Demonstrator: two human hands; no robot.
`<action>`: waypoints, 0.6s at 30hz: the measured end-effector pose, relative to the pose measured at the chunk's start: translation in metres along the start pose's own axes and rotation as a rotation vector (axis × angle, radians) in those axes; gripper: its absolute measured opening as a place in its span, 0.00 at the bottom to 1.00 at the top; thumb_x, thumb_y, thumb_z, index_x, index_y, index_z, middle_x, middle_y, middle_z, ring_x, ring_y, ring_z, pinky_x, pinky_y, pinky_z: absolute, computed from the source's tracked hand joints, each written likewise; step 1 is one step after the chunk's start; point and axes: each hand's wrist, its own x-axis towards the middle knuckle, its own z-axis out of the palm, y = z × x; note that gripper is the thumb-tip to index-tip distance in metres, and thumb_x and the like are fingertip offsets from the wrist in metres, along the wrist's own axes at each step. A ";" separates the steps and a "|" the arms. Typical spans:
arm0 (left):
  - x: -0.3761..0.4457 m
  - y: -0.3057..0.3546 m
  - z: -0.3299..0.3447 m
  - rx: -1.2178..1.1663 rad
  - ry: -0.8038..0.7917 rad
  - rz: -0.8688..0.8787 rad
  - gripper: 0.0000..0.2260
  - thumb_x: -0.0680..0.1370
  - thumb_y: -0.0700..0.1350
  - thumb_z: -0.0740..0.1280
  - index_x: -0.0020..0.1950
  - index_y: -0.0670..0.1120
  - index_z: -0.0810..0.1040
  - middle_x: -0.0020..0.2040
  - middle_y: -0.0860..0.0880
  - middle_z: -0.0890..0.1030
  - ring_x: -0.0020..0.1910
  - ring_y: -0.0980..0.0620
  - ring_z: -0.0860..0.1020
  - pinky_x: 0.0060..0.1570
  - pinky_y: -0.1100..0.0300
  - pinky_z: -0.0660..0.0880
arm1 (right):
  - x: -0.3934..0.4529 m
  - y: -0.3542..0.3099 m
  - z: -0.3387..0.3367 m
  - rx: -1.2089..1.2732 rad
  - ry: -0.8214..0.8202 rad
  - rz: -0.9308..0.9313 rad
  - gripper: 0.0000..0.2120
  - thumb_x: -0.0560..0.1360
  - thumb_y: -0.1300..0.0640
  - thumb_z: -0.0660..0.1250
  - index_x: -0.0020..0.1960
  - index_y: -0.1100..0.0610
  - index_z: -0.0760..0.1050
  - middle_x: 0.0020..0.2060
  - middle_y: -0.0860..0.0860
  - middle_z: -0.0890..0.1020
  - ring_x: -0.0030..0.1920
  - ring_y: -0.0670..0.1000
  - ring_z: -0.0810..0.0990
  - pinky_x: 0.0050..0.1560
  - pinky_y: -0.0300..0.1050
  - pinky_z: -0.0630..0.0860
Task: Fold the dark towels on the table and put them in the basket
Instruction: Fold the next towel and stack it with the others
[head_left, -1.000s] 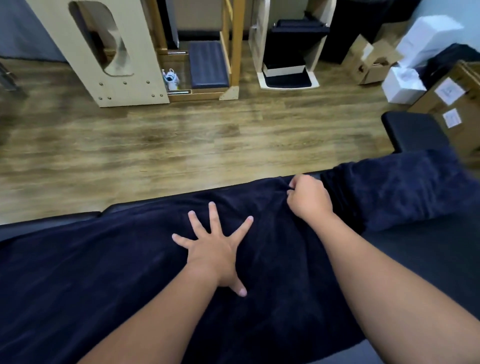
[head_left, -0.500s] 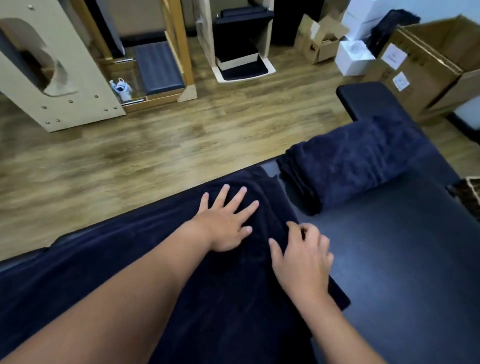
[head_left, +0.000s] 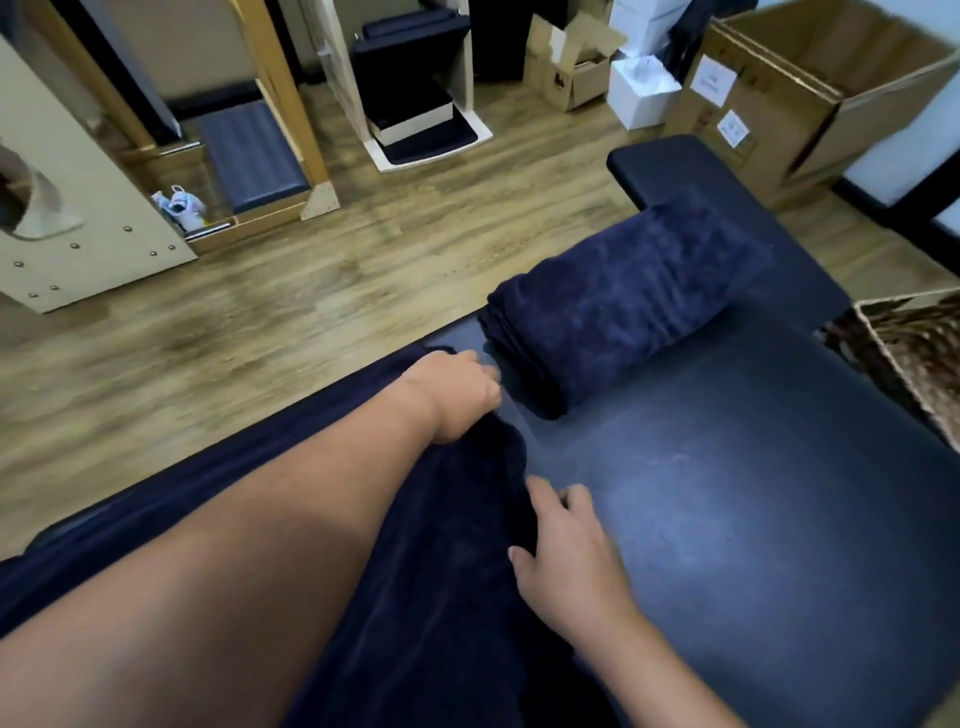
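Left hand: reaches across the spread towel to its far right corner; fingers curl down over the fabric edge there and grip it, fingertips hidden under the hand.
Right hand: lies on the near right edge of the same towel, fingers bent and pressing into the cloth; whether they pinch it or only rest on it cannot be told.
Spread towel: dark navy, lying across the left part of the table, running out of view at the left and lower edges; its right edge is bunched between the two hands.
Table: dark padded top, bare to the right of the hands.
Folded towel: dark navy, a thick folded bundle on the far side of the table, just beside the left hand but not touching it.
Basket: woven, brown patterned, at the right edge beside the table, only partly in view.
Cardboard box: large, open, on the floor beyond the table's far right end.
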 end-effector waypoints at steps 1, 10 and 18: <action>-0.004 0.001 0.001 0.003 -0.004 -0.024 0.15 0.80 0.37 0.61 0.63 0.51 0.75 0.57 0.49 0.78 0.54 0.45 0.76 0.49 0.52 0.67 | 0.000 0.000 -0.002 0.020 -0.003 0.000 0.28 0.77 0.50 0.69 0.72 0.46 0.60 0.54 0.46 0.65 0.56 0.53 0.77 0.52 0.43 0.72; -0.105 -0.027 0.038 -0.187 0.051 -0.237 0.11 0.76 0.35 0.61 0.57 0.46 0.72 0.60 0.46 0.79 0.53 0.39 0.80 0.41 0.52 0.70 | -0.035 -0.061 -0.002 -0.038 -0.249 -0.262 0.38 0.71 0.57 0.64 0.77 0.40 0.55 0.59 0.48 0.75 0.60 0.57 0.77 0.60 0.50 0.76; -0.245 -0.034 0.098 -0.221 0.092 -0.361 0.13 0.78 0.35 0.60 0.52 0.51 0.61 0.58 0.52 0.76 0.46 0.43 0.80 0.34 0.51 0.67 | -0.104 -0.152 0.059 0.148 -0.394 -0.363 0.39 0.72 0.58 0.63 0.78 0.37 0.55 0.62 0.40 0.66 0.60 0.50 0.75 0.62 0.44 0.75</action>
